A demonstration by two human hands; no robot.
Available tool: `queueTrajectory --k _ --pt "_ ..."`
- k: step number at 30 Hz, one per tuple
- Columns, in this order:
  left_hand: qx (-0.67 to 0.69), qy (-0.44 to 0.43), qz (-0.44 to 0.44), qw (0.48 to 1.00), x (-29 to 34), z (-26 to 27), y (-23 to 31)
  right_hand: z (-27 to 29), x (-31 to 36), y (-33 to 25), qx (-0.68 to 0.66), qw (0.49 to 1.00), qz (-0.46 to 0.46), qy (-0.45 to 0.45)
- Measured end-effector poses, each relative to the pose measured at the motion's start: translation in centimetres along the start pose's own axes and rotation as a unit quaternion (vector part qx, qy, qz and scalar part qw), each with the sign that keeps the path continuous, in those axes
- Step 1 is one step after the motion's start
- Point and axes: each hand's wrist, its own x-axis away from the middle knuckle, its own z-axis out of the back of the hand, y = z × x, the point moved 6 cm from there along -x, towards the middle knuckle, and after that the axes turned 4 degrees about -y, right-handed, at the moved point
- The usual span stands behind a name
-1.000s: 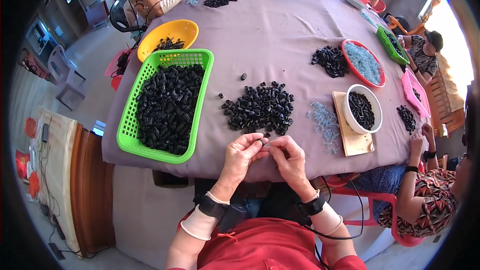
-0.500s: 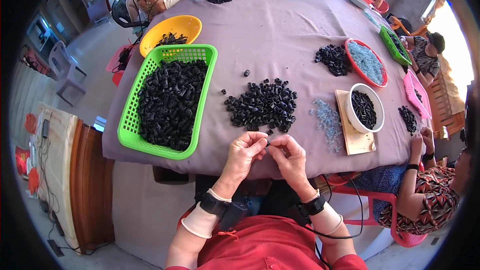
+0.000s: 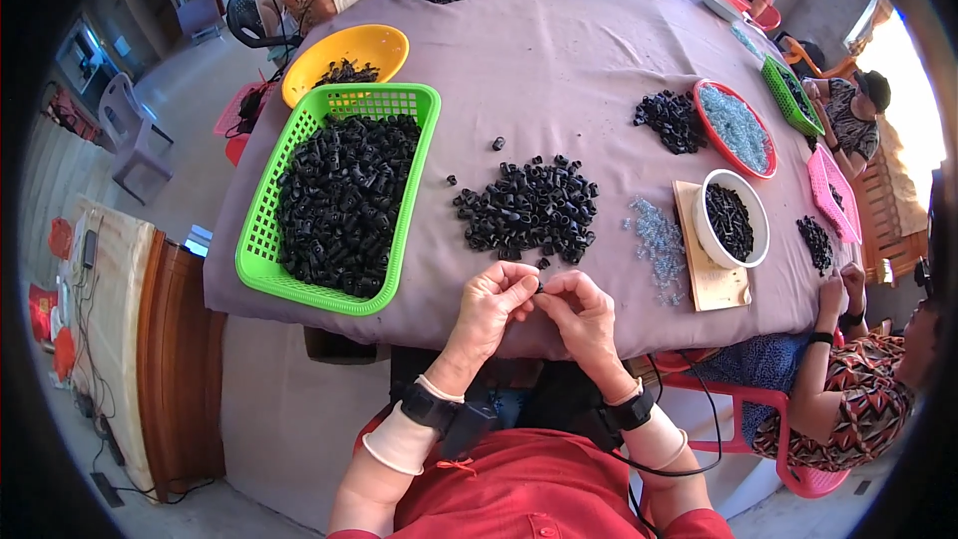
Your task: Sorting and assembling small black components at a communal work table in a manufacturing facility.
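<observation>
**Held piece mostly hidden between both hands' fingertips**

From my remote station I take the heap of black parts (image 3: 526, 205) as reference. The small black piece (image 3: 540, 288) lies just to its near side, raised in the fingers; these cover most of it, and I cannot make out its form. The left hand (image 3: 493, 307) has thumb and forefinger clamped on the piece. The right hand (image 3: 579, 307) meets it with thumb and forefinger together; I cannot tell how firmly they grip. The remaining fingers are curled and partly hidden.

A loose part (image 3: 543, 263) sits between the heap and the fingertips, directly ahead of them. Left of the heap stands a green basket (image 3: 309, 294) filled with black parts, which hides the near edge of a yellow bowl (image 3: 379, 45). Right of the heap I note scattered clear bits (image 3: 658, 245), then a board (image 3: 723, 291) partly covered by a white bowl (image 3: 760, 225) of dark pieces. Farther right, a seated person (image 3: 838, 419) is cut off by the dark lens edge.
</observation>
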Motion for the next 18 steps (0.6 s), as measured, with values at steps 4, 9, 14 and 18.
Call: queueTrajectory --k 4,9,14,18 --pt "-0.010 0.001 -0.004 1.000 0.0 0.0 0.1 0.1 -0.1 -0.4 0.046 0.998 0.036 0.002" --pt "-0.011 -0.005 0.011 1.000 -0.2 0.2 0.2 0.2 -0.7 0.6 0.020 1.000 -0.013 -0.020" --pt "-0.013 -0.017 0.039 0.999 -0.1 0.1 0.0 0.0 -1.0 1.1 -0.086 0.992 -0.075 -0.057" --pt "0.014 -0.015 0.021 1.000 -0.1 0.1 -0.1 0.0 -0.8 1.2 -0.061 0.994 -0.075 -0.050"
